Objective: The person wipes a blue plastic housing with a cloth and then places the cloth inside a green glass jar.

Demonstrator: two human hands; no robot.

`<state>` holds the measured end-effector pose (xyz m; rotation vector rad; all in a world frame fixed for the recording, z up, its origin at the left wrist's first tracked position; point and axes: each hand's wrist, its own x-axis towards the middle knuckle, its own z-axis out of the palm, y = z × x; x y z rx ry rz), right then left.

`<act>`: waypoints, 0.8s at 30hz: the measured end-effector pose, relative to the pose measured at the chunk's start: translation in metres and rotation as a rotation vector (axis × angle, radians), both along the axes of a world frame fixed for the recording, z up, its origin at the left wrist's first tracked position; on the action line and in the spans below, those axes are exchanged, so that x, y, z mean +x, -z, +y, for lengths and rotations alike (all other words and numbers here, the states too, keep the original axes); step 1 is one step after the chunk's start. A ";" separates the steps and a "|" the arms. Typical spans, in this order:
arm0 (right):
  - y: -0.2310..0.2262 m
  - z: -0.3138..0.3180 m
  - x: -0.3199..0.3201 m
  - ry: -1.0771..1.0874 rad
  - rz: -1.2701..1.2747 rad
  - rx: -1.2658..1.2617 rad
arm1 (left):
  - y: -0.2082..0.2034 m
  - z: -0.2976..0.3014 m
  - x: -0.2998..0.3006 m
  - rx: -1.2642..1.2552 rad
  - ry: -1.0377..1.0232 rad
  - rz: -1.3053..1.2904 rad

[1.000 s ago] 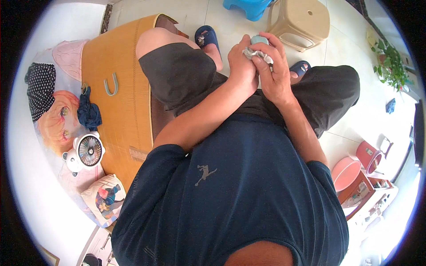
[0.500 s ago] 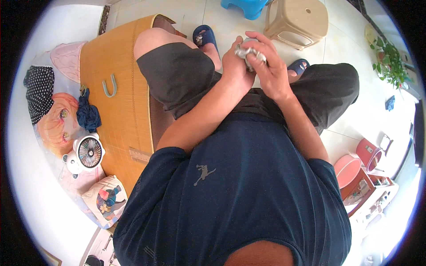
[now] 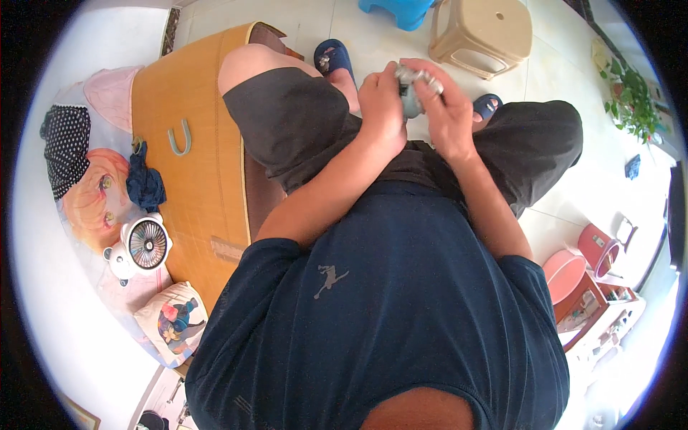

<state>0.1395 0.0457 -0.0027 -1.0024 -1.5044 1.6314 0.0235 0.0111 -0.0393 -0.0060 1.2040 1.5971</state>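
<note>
My left hand (image 3: 380,104) is closed around a small pale grey object (image 3: 411,106) with a dark spot on its side, held above my lap between my knees. My right hand (image 3: 450,111) grips a crumpled-looking silvery piece (image 3: 419,76) at the upper end of that object, thumb and fingers closed on it. Both hands are close together, with the two pieces touching or joined; which of these I cannot tell. Fingers cover much of them, and the silvery part is slightly blurred, so their exact kind does not show.
I sit on a bed edge with a tan mat (image 3: 204,129). On the bed lie a grey U-shaped handle (image 3: 179,138), a white fan (image 3: 148,244), dark blue cloth (image 3: 145,188) and a printed pillow (image 3: 172,322). Ahead stand a beige stool (image 3: 484,32) and a blue stool (image 3: 401,11); pink basins (image 3: 564,276) at right.
My hands have shifted slightly right and down. The right hand has turned, moving the silvery piece up and right, and more of the grey object shows between the hands.
</note>
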 end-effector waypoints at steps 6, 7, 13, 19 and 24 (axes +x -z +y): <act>0.010 0.002 -0.002 0.038 0.031 0.221 | -0.008 -0.002 0.007 -0.031 -0.008 -0.171; 0.007 0.004 -0.003 0.104 0.012 0.084 | -0.012 -0.004 0.009 -0.096 0.029 0.121; 0.011 0.021 0.002 0.249 0.436 -0.517 | -0.036 0.000 0.016 -0.073 0.049 0.303; -0.004 0.012 0.020 0.123 0.540 -0.612 | -0.027 -0.002 -0.001 -0.047 0.111 0.351; -0.004 0.003 0.023 0.174 0.492 -0.568 | -0.029 -0.012 0.000 0.146 0.231 0.347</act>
